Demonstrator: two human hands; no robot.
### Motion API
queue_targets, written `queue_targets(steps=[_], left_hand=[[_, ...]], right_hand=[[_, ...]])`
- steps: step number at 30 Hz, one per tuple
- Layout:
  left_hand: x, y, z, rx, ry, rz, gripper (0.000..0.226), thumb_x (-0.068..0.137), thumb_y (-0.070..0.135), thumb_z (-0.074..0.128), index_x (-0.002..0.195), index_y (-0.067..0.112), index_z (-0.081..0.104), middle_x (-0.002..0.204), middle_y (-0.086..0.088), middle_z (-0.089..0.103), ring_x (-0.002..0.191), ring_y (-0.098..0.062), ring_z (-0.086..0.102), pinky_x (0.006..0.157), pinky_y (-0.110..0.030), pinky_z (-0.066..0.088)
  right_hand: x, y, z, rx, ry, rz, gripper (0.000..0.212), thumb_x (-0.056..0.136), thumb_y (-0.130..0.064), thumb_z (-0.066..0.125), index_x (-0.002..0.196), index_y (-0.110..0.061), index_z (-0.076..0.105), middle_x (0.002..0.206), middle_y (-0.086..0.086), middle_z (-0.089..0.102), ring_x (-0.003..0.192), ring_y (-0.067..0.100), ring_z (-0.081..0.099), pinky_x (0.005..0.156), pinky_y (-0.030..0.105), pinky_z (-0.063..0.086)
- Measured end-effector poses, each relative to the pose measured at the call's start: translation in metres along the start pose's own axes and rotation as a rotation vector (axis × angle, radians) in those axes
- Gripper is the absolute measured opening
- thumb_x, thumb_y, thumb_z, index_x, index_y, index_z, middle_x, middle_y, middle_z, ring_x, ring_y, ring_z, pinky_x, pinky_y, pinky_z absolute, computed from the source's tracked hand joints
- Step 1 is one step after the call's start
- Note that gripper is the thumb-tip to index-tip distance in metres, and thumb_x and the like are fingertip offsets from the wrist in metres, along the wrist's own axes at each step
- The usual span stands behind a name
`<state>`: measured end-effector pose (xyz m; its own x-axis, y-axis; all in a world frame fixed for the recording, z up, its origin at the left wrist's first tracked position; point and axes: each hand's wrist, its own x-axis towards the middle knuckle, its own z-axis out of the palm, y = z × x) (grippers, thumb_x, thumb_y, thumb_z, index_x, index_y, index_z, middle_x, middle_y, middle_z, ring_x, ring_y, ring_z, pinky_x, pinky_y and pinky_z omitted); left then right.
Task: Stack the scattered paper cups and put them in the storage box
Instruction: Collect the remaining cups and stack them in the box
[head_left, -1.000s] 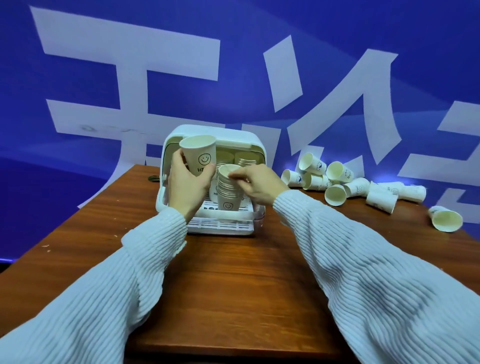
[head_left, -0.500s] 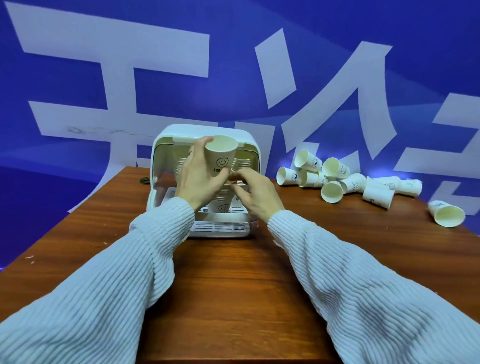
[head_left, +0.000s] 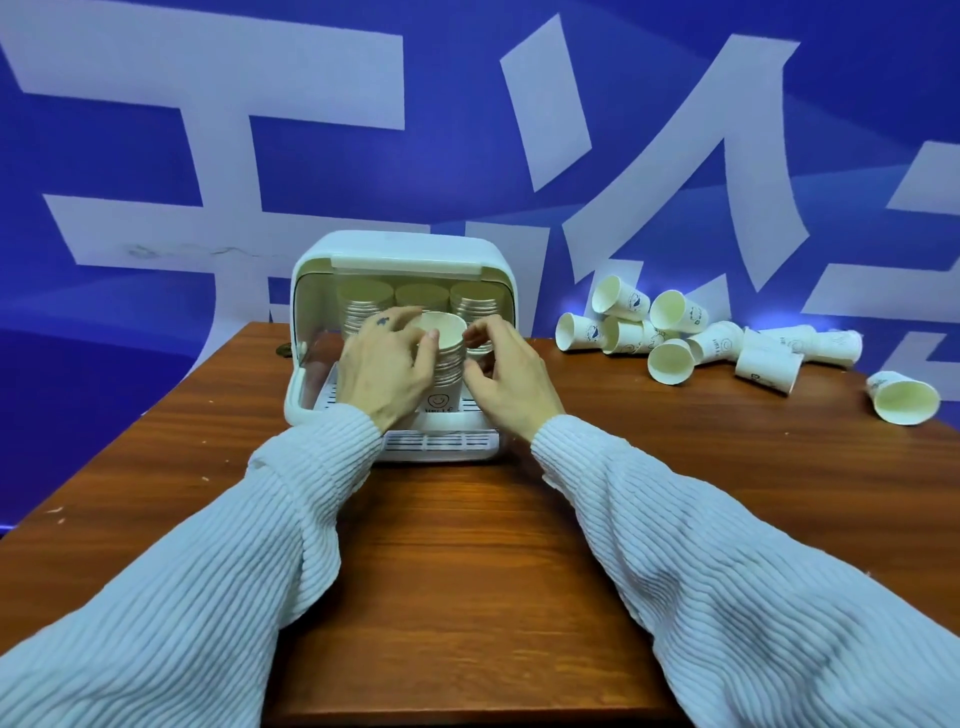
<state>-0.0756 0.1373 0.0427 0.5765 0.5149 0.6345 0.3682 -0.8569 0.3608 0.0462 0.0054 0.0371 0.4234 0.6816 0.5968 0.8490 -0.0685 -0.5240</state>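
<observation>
Seating the smiley cup I held aloft a second ago, my left hand (head_left: 387, 371) and right hand (head_left: 506, 376) now grip the cup stack (head_left: 444, 358) in the storage box (head_left: 397, 260). More loose paper cups (head_left: 670, 338) wait on the bench (head_left: 467, 571).

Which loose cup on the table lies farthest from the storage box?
The lone cup at the table's far right edge, on its side, mouth toward the camera, apart from the heap of cups nearer the storage box.

White ribbed knit sleeves (head_left: 218, 582); dark mark on left hand (head_left: 382, 364).

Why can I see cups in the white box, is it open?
Open. The storage box shows its whole front: three cup stacks stand at the back, and both hands hold another stack at its mouth.
</observation>
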Motion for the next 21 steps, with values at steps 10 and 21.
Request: queue_targets(steps=[10, 21], left_hand=[[-0.008, 0.056, 0.015, -0.134, 0.243, 0.25, 0.027, 0.093, 0.026, 0.061, 0.113, 0.012, 0.072, 0.124, -0.005, 0.067, 0.135, -0.027, 0.049, 0.11, -0.047, 0.039], [-0.01, 0.186, 0.096, -0.473, -0.143, 0.26, 0.038, 0.089, 0.03, 0.058, 0.124, 0.018, 0.065, 0.121, 0.001, 0.062, 0.116, -0.021, 0.055, 0.1, -0.04, 0.047]], right_hand=[[-0.013, 0.024, -0.022, -0.043, 0.065, 0.012, 0.017, 0.098, -0.026, 0.058, 0.115, -0.027, 0.059, 0.108, -0.012, 0.062, 0.089, 0.005, 0.062, 0.082, 0.037, 0.057], [-0.067, 0.101, -0.122, -0.159, 0.192, 0.218, 0.022, 0.089, -0.021, 0.052, 0.109, -0.027, 0.061, 0.104, -0.01, 0.063, 0.09, 0.015, 0.06, 0.082, 0.044, 0.053]])
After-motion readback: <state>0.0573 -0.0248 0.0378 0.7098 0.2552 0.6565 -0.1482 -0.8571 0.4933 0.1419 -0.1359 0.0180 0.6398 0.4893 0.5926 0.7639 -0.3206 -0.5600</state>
